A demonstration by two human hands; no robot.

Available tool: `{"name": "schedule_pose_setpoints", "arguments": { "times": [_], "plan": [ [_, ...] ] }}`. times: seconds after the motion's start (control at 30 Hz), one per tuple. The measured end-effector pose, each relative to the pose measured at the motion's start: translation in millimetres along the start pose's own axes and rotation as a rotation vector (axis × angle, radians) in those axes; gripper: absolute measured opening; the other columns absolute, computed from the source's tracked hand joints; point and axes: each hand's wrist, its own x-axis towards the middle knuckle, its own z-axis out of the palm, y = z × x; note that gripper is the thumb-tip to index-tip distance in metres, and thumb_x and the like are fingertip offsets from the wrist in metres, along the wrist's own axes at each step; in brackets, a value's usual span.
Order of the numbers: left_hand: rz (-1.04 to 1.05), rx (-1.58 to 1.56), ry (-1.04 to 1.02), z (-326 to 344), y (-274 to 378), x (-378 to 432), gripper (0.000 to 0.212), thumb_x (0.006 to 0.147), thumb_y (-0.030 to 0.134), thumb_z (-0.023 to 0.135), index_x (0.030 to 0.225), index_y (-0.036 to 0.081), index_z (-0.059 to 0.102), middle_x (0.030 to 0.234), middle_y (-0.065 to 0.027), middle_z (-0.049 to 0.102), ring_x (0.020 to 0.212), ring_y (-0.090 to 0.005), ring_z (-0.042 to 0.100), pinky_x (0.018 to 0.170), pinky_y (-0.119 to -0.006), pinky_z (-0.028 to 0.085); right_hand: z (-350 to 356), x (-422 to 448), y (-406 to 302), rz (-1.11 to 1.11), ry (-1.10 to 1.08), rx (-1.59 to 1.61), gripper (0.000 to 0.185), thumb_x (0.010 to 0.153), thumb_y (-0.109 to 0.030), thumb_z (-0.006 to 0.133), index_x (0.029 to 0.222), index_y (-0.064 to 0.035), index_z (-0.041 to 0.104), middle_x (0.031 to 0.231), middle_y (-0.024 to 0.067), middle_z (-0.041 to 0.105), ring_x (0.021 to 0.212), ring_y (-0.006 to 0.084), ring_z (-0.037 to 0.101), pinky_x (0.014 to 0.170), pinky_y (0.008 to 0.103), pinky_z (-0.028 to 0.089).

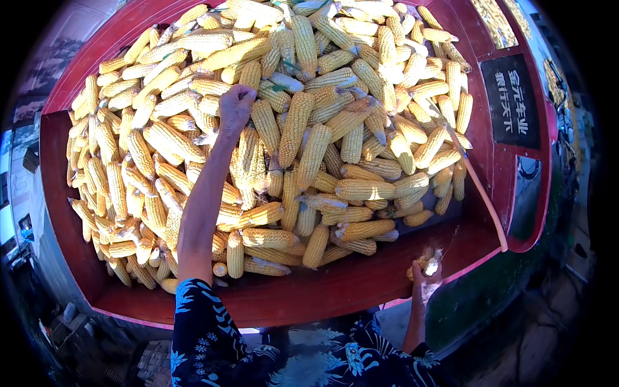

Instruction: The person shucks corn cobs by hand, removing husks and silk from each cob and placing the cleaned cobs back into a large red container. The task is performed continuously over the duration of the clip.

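My left hand (237,107) reaches out over a heap of husked corn ears (314,157), its fingers curled into a fist. Nothing shows inside that fist, and its palm side is hidden. Close beside it lies an ear with a pale tip (286,82) and a bit of green on it. At the near right wall of the red metal truck bed (309,301), my right hand (432,281) grips a corn ear (426,263) with dry silk at its end. The fingers cover part of this ear.
A long wooden handle (478,188) slants from the heap to the bed's rim at right. The red end panel (488,150) carries a black plate (510,101) with writing. Beyond it more corn (494,22) is spread out. Paving bricks (157,360) lie below at left.
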Motion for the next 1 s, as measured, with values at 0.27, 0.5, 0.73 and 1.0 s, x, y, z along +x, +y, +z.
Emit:
{"name": "schedule_pose_setpoints", "arguments": {
  "times": [0.27,0.5,0.73,1.0],
  "plan": [
    [0.527,-0.005,-0.498,107,52,-237,0.012,0.082,0.002,0.068,0.094,0.004,0.066,0.079,-0.0082,0.06,0.072,-0.0237,0.062,0.066,-0.034,0.05,97,-5,-29,0.448,-0.615,1.259,0.054,0.081,-0.014,0.07,0.129,-0.0034,0.047,0.113,0.0138,0.062,0.093,0.0222,0.065,0.078,0.0387,0.058],
    [0.115,0.063,-0.414,64,43,-275,0.023,0.082,0.004,0.063,0.105,-0.001,0.062,0.1,-0.0159,0.062,0.088,-0.0339,0.062,0.075,-0.042,0.05,116,-24,-18,0.604,-0.635,1.258,0.042,0.082,-0.017,0.07,0.117,-0.0001,0.052,0.104,0.0152,0.066,0.092,0.027,0.068,0.077,0.04,0.061],
    [-0.152,0.762,0.371,-46,-80,-142,0.033,0.082,0.016,0.064,0.105,-0.006,0.054,0.108,-0.023,0.058,0.101,-0.0414,0.056,0.086,-0.048,0.047,89,-28,-2,0.588,-0.582,1.163,0.043,0.084,-0.018,0.069,0.118,0.0005,0.051,0.102,0.0171,0.066,0.088,0.0276,0.069,0.071,0.0387,0.062],
    [-0.429,0.076,0.386,-103,-163,-100,0.017,0.078,0.004,0.068,0.094,0.002,0.073,0.076,-0.0068,0.069,0.063,-0.0131,0.061,0.061,-0.028,0.05,120,-36,-43,0.695,-0.831,1.481,0.053,0.085,-0.014,0.068,0.13,-0.0004,0.044,0.121,0.0196,0.058,0.111,0.0335,0.059,0.096,0.0434,0.053]
  ]
}}
